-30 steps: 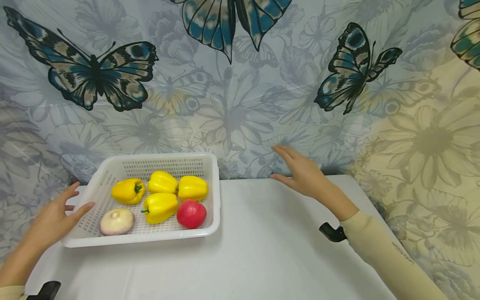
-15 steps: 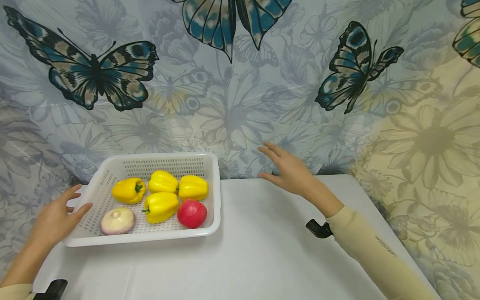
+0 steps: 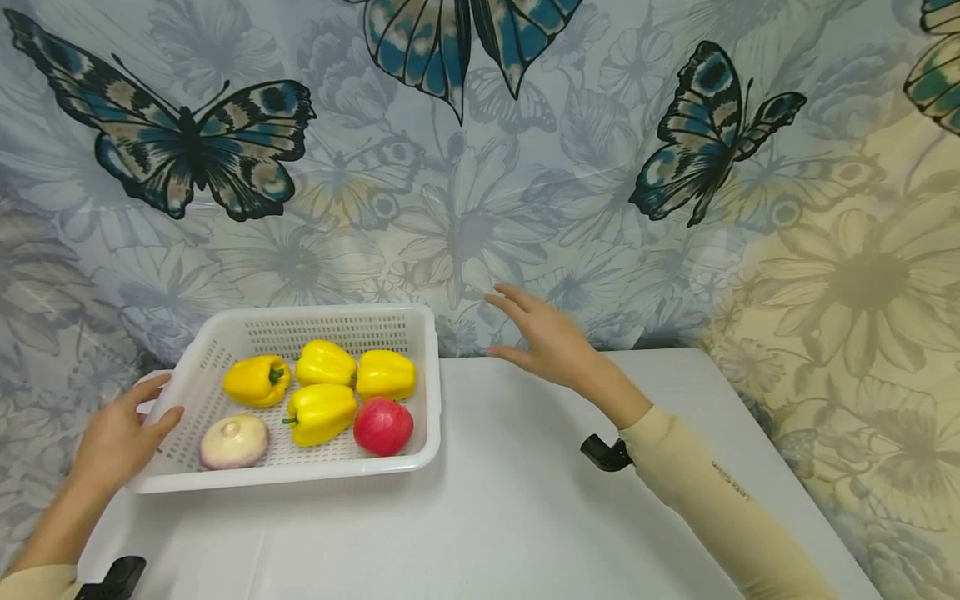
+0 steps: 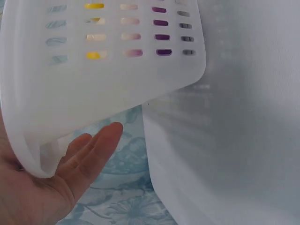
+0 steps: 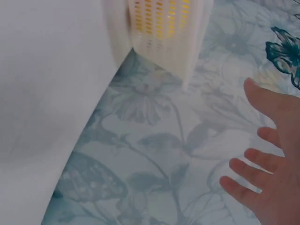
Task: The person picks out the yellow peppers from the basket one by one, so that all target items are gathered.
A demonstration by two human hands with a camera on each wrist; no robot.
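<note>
A white perforated plastic basket [image 3: 300,479] stands on the left half of the table. Lying in it are several yellow bell peppers [image 3: 322,415], a round red fruit [image 3: 383,427] and a squat whitish vegetable with a purple underside [image 3: 234,442]. My left hand [image 3: 116,437] is at the basket's left end, thumb over the rim; the left wrist view shows its straight fingers [image 4: 96,157] below the rim's outer side. To the right of the basket, my right hand [image 3: 551,342] hovers apart from it, fingers spread, holding nothing.
The white-covered table [image 3: 487,517] backs against a wall hanging [image 3: 480,208] printed with butterflies and flowers. Black camera mounts sit at both wrists, the right mount [image 3: 606,453] over the table. The table's edge [image 5: 86,126] shows in the right wrist view.
My right hand has moved left toward the basket, fingers still spread. My left hand has shifted slightly right, closer onto the rim. The basket and its contents stay in place.
</note>
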